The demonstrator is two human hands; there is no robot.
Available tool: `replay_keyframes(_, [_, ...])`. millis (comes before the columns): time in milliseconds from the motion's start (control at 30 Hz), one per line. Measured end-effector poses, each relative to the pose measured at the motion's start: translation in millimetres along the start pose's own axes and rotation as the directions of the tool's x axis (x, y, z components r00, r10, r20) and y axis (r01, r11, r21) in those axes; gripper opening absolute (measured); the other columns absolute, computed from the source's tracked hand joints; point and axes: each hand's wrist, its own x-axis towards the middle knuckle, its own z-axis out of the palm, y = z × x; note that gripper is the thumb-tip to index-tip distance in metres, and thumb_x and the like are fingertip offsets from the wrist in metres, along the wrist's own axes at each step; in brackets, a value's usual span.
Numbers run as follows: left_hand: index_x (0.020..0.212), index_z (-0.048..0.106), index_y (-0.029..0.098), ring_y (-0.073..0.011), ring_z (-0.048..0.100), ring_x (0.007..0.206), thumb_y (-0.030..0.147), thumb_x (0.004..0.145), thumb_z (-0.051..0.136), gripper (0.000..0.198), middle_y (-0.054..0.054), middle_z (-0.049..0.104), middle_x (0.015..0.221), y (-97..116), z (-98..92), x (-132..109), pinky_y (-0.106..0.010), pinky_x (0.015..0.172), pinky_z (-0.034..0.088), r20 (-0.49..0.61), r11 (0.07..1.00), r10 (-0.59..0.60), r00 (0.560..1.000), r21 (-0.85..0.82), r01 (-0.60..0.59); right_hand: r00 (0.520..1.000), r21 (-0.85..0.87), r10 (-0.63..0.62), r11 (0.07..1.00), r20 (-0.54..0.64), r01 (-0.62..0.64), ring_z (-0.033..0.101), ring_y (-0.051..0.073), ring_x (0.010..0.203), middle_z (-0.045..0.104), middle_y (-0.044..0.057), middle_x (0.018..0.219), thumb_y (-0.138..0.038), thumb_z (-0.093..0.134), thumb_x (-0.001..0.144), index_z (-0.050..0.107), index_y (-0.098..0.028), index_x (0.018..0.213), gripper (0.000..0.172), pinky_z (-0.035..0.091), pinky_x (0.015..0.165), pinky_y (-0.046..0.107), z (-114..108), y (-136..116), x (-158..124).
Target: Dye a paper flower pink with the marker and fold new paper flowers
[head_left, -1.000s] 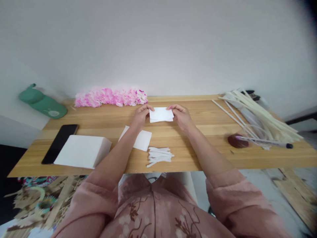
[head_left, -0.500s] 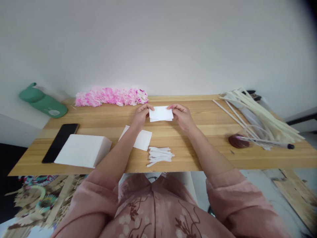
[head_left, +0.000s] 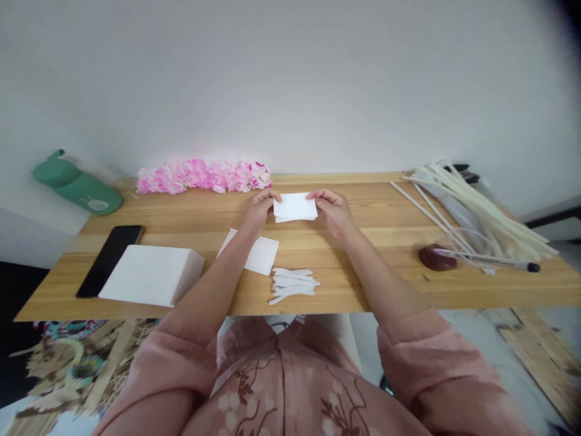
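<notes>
A small folded white paper (head_left: 295, 206), with a second layer showing along its lower edge, is held up above the table. My left hand (head_left: 260, 211) pinches its left end, thumb on top. At the opposite end my right hand (head_left: 333, 212) pinches it the same way. Below my left forearm lies a flat white paper square (head_left: 262, 255), partly hidden by the arm. Closer to my body is a small pile of narrow white strips (head_left: 294, 283), lying between my two forearms.
On the left of the wooden table (head_left: 363, 266) are a white box-like block (head_left: 145, 274), a black phone (head_left: 111, 257) and a green bottle (head_left: 82, 184). Pink-white paper flowers (head_left: 204, 176) line the wall. Pale strips (head_left: 481, 212), a dark red roll (head_left: 436, 257) and a pen (head_left: 508, 264) lie right.
</notes>
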Motion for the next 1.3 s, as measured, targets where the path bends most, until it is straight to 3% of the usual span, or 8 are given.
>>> replay_keyframes(367, [0.066,0.06,0.017,-0.0077,0.042,0.052,0.013,0.063,0.05,0.011,0.003,0.049,0.058,0,0.8,0,-0.02,0.051,0.033,-0.017,0.999,0.0,1.0,0.037,0.001,1.0,-0.067,0.012,0.998,-0.022,-0.014,0.056,0.012,0.069,0.066,-0.001,0.078,-0.024,0.059,0.066,0.066,-0.021,0.074,0.011,0.046,0.068,0.027,0,0,1])
replay_keyframes(667, [0.085,0.068,0.02,-0.0086,0.051,0.058,0.019,0.07,0.059,0.018,0.002,0.062,0.069,0,0.1,0,-0.021,0.056,0.039,-0.01,0.998,-0.051,0.999,0.038,0.051,0.999,-0.052,0.037,0.998,-0.027,-0.039,0.057,0.012,0.071,0.067,-0.002,0.084,-0.029,0.068,0.065,0.067,-0.023,0.088,0.024,0.046,0.065,0.025,-3,5,3])
replay_keyframes(833, [0.086,0.067,0.018,-0.0101,0.052,0.061,0.025,0.072,0.064,0.016,0.0,0.064,0.073,-9,-1.0,5,-0.022,0.058,0.04,0.001,0.997,-0.027,1.0,0.074,0.027,0.999,-0.094,0.035,0.995,-0.033,-0.038,0.056,0.012,0.068,0.065,-0.002,0.077,-0.034,0.069,0.067,0.066,-0.022,0.083,0.02,0.046,0.065,0.026,-1,4,2])
replay_keyframes(933, [0.093,0.067,0.018,-0.0115,0.053,0.067,0.023,0.075,0.062,0.019,-0.002,0.063,0.077,0,0.2,7,-0.022,0.061,0.041,-0.049,0.981,0.057,0.997,0.19,-0.047,0.997,-0.068,0.05,0.996,-0.054,-0.054,0.054,0.011,0.064,0.063,-0.003,0.072,-0.036,0.071,0.066,0.065,-0.021,0.079,0.021,0.045,0.063,0.025,-1,4,2])
replay_keyframes(1033, [0.106,0.064,0.021,-0.0133,0.054,0.081,0.014,0.074,0.061,0.032,-0.003,0.064,0.094,37,5.2,-4,-0.023,0.072,0.042,-0.124,0.879,0.276,0.953,0.434,-0.198,0.991,-0.062,0.084,0.994,-0.1,-0.091,0.053,0.01,0.062,0.064,-0.003,0.071,-0.033,0.072,0.064,0.066,-0.02,0.08,0.022,0.043,0.06,0.024,-3,6,4])
replay_keyframes(1100, [0.105,0.063,0.021,-0.0149,0.054,0.086,0.014,0.077,0.057,0.029,-0.004,0.063,0.099,69,10.4,-21,-0.024,0.074,0.042,-0.069,0.803,0.329,0.942,0.545,-0.241,0.987,-0.086,0.096,0.99,-0.129,-0.108,0.051,0.009,0.058,0.062,-0.003,0.068,-0.032,0.071,0.063,0.066,-0.019,0.078,0.02,0.04,0.056,0.023,-5,8,6])
replay_keyframes(1200, [0.094,0.065,0.018,-0.0184,0.054,0.088,0.017,0.081,0.055,0.016,-0.005,0.062,0.087,103,12.4,-53,-0.026,0.076,0.041,0.106,0.677,0.287,0.952,0.681,-0.28,0.985,-0.119,0.078,0.988,-0.153,-0.097,0.045,0.008,0.053,0.057,-0.005,0.061,-0.032,0.07,0.063,0.063,-0.019,0.072,0.017,0.034,0.051,0.022,-7,10,8])
replay_keyframes(1300, [0.082,0.065,0.019,-0.0218,0.056,0.084,0.02,0.082,0.053,0.011,-0.005,0.061,0.076,101,-2.4,-72,-0.03,0.079,0.04,0.266,0.377,0.139,0.954,0.876,-0.3,0.987,-0.116,0.077,0.989,-0.138,-0.093,0.045,0.008,0.054,0.059,-0.004,0.062,-0.033,0.069,0.064,0.063,-0.02,0.073,0.017,0.035,0.051,0.022,-7,11,8])
